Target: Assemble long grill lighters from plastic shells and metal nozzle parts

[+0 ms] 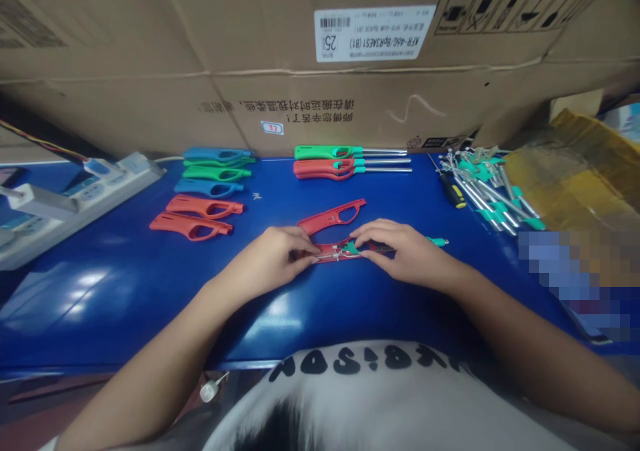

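Note:
An open red lighter shell (327,256) lies on the blue table, with a green trigger piece (351,248) and thin metal parts inside it. My left hand (285,254) pinches the shell's left end between thumb and fingers. Over the other end, my right hand (395,247) has its thumb and fingertips closed on the green trigger piece. A green tip (439,241) sticks out to the right from behind my right hand. Just above both hands rests an empty red half shell (336,216).
Blue, green and red shells (193,225) lie at the left beside a white power strip (95,191). Lighters with metal rods (327,168) lie at the back, before a cardboard box (250,51). At right are a screwdriver (453,191) and piled metal rods (493,194).

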Action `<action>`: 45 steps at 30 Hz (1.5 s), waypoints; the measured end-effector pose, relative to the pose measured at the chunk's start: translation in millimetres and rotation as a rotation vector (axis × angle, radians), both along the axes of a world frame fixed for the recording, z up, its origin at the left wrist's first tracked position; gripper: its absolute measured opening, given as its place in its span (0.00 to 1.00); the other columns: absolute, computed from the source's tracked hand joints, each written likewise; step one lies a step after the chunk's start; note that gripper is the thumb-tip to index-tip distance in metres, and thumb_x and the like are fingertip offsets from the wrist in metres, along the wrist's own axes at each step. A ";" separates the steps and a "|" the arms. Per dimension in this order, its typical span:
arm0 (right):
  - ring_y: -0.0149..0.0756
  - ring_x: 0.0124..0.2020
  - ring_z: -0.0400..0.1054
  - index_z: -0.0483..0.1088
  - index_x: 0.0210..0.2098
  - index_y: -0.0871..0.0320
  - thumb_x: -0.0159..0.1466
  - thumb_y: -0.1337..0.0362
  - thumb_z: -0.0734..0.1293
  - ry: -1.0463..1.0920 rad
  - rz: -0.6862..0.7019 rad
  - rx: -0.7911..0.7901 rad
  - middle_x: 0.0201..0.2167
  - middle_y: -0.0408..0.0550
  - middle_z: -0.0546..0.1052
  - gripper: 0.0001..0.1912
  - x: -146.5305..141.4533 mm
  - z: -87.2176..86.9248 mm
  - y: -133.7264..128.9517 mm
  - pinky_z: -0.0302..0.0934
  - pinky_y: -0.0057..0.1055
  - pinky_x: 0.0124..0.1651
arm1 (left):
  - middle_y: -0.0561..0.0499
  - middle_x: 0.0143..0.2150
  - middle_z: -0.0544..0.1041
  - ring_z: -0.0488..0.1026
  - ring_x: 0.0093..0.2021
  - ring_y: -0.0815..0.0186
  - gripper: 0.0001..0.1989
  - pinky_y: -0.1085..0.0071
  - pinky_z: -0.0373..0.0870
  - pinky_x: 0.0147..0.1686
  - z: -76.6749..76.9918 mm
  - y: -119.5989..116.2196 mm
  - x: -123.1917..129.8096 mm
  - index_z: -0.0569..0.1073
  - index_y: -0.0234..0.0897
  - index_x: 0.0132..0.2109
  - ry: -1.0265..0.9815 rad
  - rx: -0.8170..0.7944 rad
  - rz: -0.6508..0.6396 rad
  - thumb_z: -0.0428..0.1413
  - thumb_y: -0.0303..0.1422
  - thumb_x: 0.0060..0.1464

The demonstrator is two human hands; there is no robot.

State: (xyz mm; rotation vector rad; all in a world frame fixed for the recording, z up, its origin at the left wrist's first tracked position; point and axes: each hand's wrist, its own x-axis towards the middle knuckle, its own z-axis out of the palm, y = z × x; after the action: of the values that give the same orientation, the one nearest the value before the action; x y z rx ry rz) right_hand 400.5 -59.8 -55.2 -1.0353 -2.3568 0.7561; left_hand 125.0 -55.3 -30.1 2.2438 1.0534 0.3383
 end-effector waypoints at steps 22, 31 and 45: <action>0.40 0.46 0.69 0.74 0.43 0.56 0.69 0.65 0.65 -0.297 0.107 0.244 0.45 0.49 0.78 0.06 13.2 20.8 0.5 0.58 0.38 0.49 | 0.44 0.49 0.79 0.73 0.50 0.57 0.13 0.58 0.72 0.53 -7.9 8.1 -2.0 0.78 0.35 0.52 0.067 0.425 0.097 0.53 0.31 0.65; 0.38 0.42 0.68 0.74 0.40 0.58 0.72 0.66 0.62 -0.398 0.085 0.218 0.40 0.48 0.77 0.09 13.9 12.4 3.5 0.54 0.36 0.46 | 0.43 0.53 0.79 0.74 0.52 0.56 0.15 0.58 0.73 0.53 -25.4 19.6 -8.0 0.76 0.37 0.56 0.044 0.360 0.077 0.56 0.33 0.64; 0.40 0.45 0.69 0.75 0.43 0.56 0.69 0.66 0.64 -0.243 0.026 0.193 0.42 0.50 0.77 0.08 12.7 15.2 2.5 0.59 0.39 0.49 | 0.40 0.51 0.79 0.75 0.49 0.53 0.19 0.54 0.74 0.50 -21.4 19.1 -8.9 0.76 0.34 0.57 0.144 0.430 0.111 0.48 0.36 0.67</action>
State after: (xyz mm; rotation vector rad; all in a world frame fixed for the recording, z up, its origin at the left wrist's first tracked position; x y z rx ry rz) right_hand 413.2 -57.4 -39.9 -1.0651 -2.5920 0.4202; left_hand 116.0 -36.3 -51.5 2.6263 1.2813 0.4953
